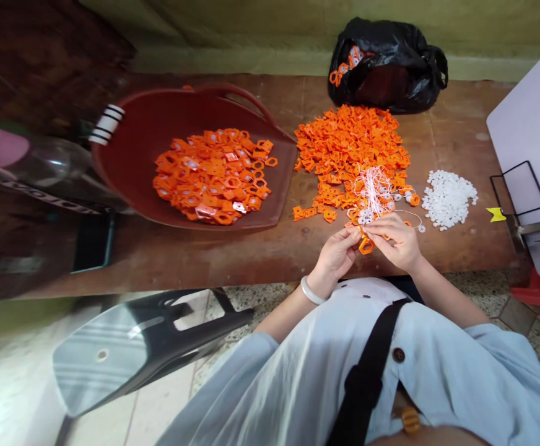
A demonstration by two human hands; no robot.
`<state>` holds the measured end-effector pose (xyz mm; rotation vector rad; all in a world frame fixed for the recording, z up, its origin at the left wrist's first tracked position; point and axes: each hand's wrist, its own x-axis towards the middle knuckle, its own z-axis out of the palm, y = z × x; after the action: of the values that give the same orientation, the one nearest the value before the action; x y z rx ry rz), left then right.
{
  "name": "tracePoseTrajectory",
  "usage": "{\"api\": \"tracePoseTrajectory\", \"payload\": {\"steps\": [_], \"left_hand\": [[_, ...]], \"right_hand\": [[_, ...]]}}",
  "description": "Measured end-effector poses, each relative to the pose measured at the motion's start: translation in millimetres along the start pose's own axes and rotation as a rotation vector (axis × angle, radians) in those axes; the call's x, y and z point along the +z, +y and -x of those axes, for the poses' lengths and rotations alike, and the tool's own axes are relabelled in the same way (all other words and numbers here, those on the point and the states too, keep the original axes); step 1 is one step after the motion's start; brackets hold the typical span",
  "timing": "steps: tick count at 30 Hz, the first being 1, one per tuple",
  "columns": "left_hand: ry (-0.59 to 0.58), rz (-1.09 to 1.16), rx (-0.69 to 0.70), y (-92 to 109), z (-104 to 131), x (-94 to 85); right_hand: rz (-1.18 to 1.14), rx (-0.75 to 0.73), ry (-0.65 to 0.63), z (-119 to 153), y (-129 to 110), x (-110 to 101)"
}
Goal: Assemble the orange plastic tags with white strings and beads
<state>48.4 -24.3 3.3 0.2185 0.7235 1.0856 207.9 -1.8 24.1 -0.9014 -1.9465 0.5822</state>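
Note:
Close to the table's front edge, my left hand (340,251) pinches a small orange plastic piece (366,245) with a hexagonal ring end. Opposite it, my right hand (397,238) has its fingertips closed on the same piece; whether they also grip a string is too small to tell. Just beyond the fingers lies a bundle of white strings (373,189) with little white discs at their ends. One string runs to a white disc (421,228) right of my right hand. A large heap of orange plastic pieces (353,139) spreads behind the bundle.
Left of the heap, a dark red scoop-shaped basket (130,155) holds many orange pieces. A pile of white beads (449,199) lies to the right. A black plastic bag (391,68) stands behind. A phone (93,241), a bottle (51,158) and a grey stool (107,353) are leftward.

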Motion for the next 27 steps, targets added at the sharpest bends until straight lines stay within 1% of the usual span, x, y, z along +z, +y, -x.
{"api": "tracePoseTrajectory", "payload": {"steps": [4,7,9,11,13,14,16,18,21,24,27], "left_hand": [[0.002,0.010,0.021,-3.9,-3.2,-6.1],[0.013,0.023,0.025,-8.0,-7.0,-18.7],[0.028,0.033,0.014,-9.9,-8.4,-30.1],[0.046,0.041,0.014,-10.3,-7.6,-41.9],[0.054,0.047,0.027,-9.3,-4.5,-52.1],[0.055,0.048,0.036,-8.3,-2.2,-56.2],[0.061,0.048,0.057,-6.1,2.9,-61.9],[0.071,0.047,0.072,-3.8,8.1,-64.8],[0.074,0.045,0.090,-0.3,14.8,-66.7],[0.082,0.047,0.107,3.8,19.1,-67.8],[0.077,0.045,0.125,8.6,20.9,-65.9]], "right_hand": [[0.053,-0.038,-0.014,2.2,2.6,3.1],[0.052,-0.037,-0.069,5.9,9.6,9.6],[0.001,0.000,-0.100,6.1,19.4,16.6],[-0.023,0.103,-0.106,0.1,32.3,26.8],[0.029,0.229,-0.129,-15.0,45.4,41.5],[0.076,0.268,-0.167,-25.8,51.0,50.5],[0.165,0.262,-0.292,-51.8,59.6,71.0],[0.284,0.273,-0.373,-78.6,65.1,91.4],[0.450,0.405,-0.482,-107.9,71.7,113.6],[0.478,0.462,-0.541,-119.1,78.8,119.3],[0.458,0.457,-0.512,-117.3,81.2,110.2]]}}
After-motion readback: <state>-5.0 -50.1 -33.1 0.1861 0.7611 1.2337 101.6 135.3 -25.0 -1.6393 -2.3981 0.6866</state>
